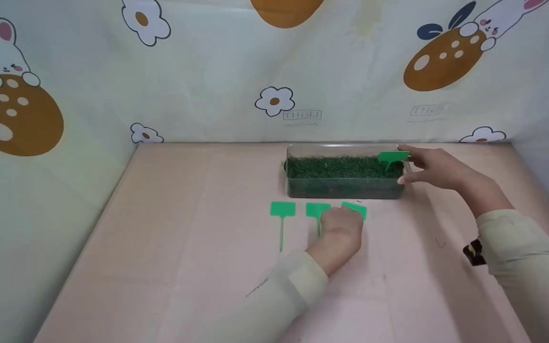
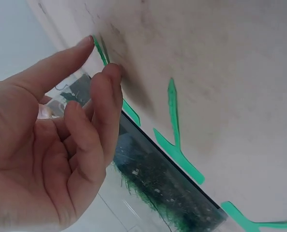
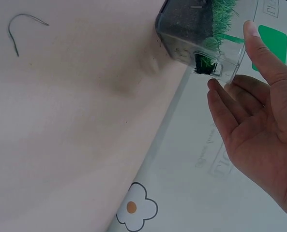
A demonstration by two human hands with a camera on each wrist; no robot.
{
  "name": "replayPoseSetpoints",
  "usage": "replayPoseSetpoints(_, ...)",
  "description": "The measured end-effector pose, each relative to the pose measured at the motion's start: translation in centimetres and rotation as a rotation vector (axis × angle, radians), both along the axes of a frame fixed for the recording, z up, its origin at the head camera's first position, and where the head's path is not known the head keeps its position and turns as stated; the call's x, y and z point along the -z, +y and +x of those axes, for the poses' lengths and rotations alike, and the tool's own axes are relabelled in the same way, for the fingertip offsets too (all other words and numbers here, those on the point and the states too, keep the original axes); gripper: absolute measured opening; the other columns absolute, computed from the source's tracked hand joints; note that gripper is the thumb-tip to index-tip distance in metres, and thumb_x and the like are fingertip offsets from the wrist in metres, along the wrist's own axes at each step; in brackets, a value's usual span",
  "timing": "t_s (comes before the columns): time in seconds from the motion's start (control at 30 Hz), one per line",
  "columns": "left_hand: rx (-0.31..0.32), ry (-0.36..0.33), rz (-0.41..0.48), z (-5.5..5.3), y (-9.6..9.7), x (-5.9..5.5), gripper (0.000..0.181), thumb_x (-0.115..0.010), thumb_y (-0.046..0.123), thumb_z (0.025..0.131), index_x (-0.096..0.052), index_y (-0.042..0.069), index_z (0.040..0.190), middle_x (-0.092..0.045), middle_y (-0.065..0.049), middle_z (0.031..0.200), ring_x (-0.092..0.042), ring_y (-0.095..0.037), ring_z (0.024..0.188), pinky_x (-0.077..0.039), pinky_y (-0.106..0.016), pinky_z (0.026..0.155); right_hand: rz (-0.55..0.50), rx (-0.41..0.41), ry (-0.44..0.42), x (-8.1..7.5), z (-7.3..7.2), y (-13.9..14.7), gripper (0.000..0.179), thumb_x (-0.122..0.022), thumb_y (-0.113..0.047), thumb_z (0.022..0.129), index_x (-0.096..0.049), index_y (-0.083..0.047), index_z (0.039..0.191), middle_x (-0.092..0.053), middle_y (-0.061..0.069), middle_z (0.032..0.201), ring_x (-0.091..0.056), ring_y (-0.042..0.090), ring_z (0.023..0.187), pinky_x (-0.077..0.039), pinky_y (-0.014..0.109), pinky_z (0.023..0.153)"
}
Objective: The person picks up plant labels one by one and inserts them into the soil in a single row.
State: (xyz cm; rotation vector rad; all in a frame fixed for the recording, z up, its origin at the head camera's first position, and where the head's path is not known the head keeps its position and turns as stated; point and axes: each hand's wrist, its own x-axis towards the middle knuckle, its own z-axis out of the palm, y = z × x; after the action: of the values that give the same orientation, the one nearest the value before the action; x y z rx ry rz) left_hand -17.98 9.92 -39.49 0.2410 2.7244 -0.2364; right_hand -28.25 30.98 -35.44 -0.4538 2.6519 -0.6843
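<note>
My left hand [image 1: 341, 228] is over the rightmost green T-shaped plant label [image 1: 354, 209] on the table. In the left wrist view, thumb and fingertips stand apart on either side of that label's thin stem [image 2: 99, 48]; whether they touch it I cannot tell. Two similar labels lie to its left, the middle one [image 1: 318, 209] partly hidden by the hand, the other [image 1: 282, 208] fully visible. My right hand [image 1: 439, 167] grips the right end of a clear plastic box [image 1: 346, 188] of green artificial grass [image 1: 331, 166]. Another green label [image 1: 393, 156] stands upright in the grass near that end.
The box stands near the table's back edge, before a patterned cloth wall [image 1: 208, 71]. A thin curved dark strand [image 3: 24, 19] lies on the pale pink table [image 1: 184, 262]. Cloth also hangs along both sides.
</note>
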Motion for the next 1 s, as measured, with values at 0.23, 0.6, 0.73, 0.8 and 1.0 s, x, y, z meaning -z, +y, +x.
replayPoseSetpoints(0.23, -0.037, 0.025, -0.020, 0.11, 0.78, -0.28, 0.023, -0.067, 0.027, 0.096, -0.072, 0.030, 0.118, -0.070, 0.007, 0.086, -0.044, -0.005, 0.060, -0.034, -0.021, 0.045, 0.001, 0.016, 0.003, -0.30, -0.25, 0.26, 0.093, -0.074, -0.042, 0.089, -0.022, -0.007, 0.159, -0.036, 0.031, 0.154, -0.034, 0.054, 0.141, -0.036, 0.063, 0.110)
replayPoseSetpoints(0.6, -0.095, -0.017, 0.063, -0.16, 0.25, -0.48, 0.023, -0.070, 0.024, 0.094, -0.072, 0.026, 0.117, -0.071, 0.004, 0.094, -0.053, -0.005, 0.067, -0.052, -0.021, 0.059, -0.015, 0.020, -0.028, -0.31, -0.11, 0.20, 0.092, -0.072, -0.042, 0.090, -0.020, -0.009, 0.159, -0.033, 0.029, 0.157, -0.031, 0.054, 0.143, -0.035, 0.063, 0.111)
replayPoseSetpoints(0.73, -0.104, -0.020, 0.079, -0.18, 0.23, -0.34, 0.022, -0.071, 0.023, 0.093, -0.073, 0.025, 0.115, -0.071, 0.003, 0.095, -0.055, -0.007, 0.067, -0.055, -0.022, 0.062, -0.010, 0.029, -0.027, -0.32, 0.06, 0.22, 0.092, -0.072, -0.043, 0.090, -0.021, -0.009, 0.159, -0.034, 0.030, 0.156, -0.032, 0.054, 0.143, -0.036, 0.063, 0.110)
replayPoseSetpoints(0.8, -0.109, -0.021, 0.084, -0.17, 0.24, -0.19, 0.021, -0.071, 0.024, 0.093, -0.074, 0.025, 0.114, -0.071, 0.002, 0.093, -0.055, -0.007, 0.066, -0.055, -0.022, 0.061, -0.009, 0.035, -0.028, -0.25, 0.14, 0.24, 0.093, -0.072, -0.044, 0.090, -0.021, -0.009, 0.159, -0.034, 0.030, 0.156, -0.032, 0.053, 0.142, -0.037, 0.063, 0.109)
replayPoseSetpoints(1.0, -0.078, -0.017, 0.067, -0.15, 0.06, 0.25, 0.022, -0.072, 0.022, 0.092, -0.074, 0.025, 0.114, -0.072, 0.002, 0.090, -0.054, -0.007, 0.063, -0.053, -0.023, 0.056, -0.009, 0.018, -0.015, 0.11, 0.09, 0.09, 0.093, -0.073, -0.042, 0.090, -0.021, -0.007, 0.159, -0.034, 0.030, 0.156, -0.033, 0.053, 0.142, -0.036, 0.061, 0.111)
